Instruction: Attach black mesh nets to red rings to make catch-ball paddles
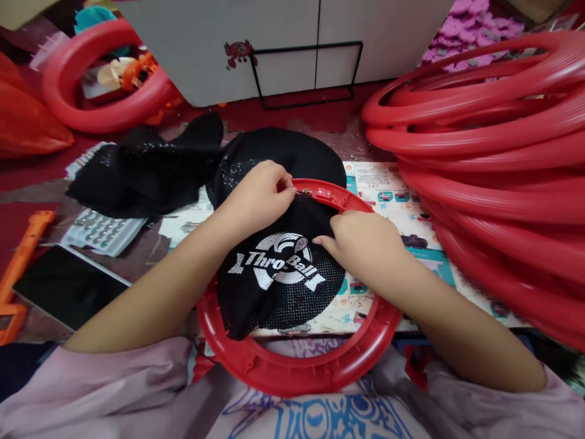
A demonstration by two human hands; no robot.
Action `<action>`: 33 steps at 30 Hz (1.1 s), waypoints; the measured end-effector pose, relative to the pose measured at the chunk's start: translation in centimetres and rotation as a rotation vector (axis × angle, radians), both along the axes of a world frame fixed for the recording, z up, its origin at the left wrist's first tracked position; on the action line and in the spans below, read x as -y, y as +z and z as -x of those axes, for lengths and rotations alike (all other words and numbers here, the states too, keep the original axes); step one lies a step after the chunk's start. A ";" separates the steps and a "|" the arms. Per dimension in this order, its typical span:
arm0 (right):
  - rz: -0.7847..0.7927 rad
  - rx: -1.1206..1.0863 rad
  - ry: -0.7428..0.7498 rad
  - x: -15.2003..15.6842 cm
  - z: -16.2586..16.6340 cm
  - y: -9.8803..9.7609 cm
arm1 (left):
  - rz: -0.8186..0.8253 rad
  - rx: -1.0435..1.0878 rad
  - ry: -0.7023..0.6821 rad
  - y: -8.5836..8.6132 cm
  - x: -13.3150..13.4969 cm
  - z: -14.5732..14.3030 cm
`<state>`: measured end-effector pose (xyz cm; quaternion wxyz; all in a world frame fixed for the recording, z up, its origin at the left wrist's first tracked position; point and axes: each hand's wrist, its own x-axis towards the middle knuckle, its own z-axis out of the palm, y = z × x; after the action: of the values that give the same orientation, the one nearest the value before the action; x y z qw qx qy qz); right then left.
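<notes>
A red plastic ring point(292, 366) lies in front of me, its near edge over my lap. A black mesh net point(278, 274) with a white "Thro-Ball" print is draped across it. My left hand point(258, 195) pinches the net's edge against the far rim of the ring, fingers closed. My right hand point(356, 235) presses and grips the net just to the right, fingers curled on the mesh near the rim.
More black mesh nets point(146, 167) are piled at the back left. A tall stack of red rings point(493, 140) fills the right side. One thick red ring point(105, 79) sits at far left. A calculator point(103, 231), a dark tablet point(64, 283) and printed sheets point(402, 207) lie around.
</notes>
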<state>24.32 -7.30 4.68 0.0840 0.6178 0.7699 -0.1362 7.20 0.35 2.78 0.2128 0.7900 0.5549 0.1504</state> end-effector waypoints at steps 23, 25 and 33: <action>-0.051 -0.426 -0.057 -1.5 -0.4 -2.2 | 0.031 0.218 -0.108 -0.1 0.3 0.9; -0.021 -0.447 -0.058 -1.5 -0.6 -1.6 | 0.039 0.262 -0.083 -0.3 0.5 1.0; -0.061 -0.678 -0.118 -1.8 -1.3 -1.4 | 0.034 0.289 -0.224 -0.4 0.9 1.7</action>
<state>25.66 -5.48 3.26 -0.2032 0.5831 0.7205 -0.3155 5.49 -0.54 2.35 0.3189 0.8134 0.4296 0.2282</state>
